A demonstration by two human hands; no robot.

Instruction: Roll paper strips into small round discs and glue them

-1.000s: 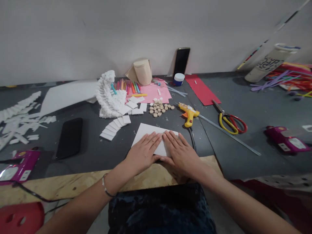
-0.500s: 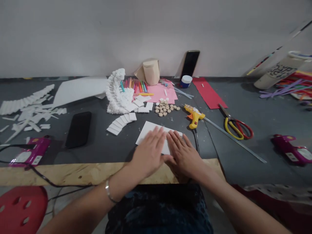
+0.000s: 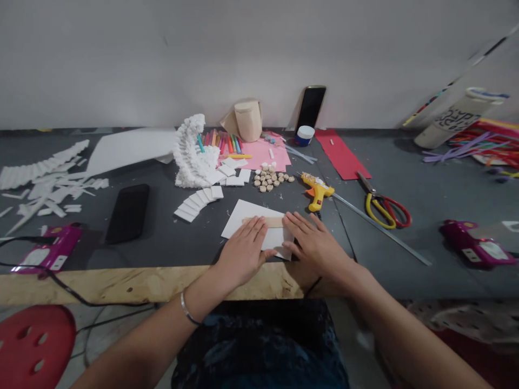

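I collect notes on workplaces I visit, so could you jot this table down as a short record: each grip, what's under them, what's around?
Left grip: palm down, fingertips on the tan strip
Right grip: palm down, fingertips at the strip's right end
Under the strip: white sheet
Beyond the sheet: small round tan pieces
Right side: yellow glue gun, scissors
Left side: fanned white squares, dark phone lying flat
Against the wall: second phone, leaning
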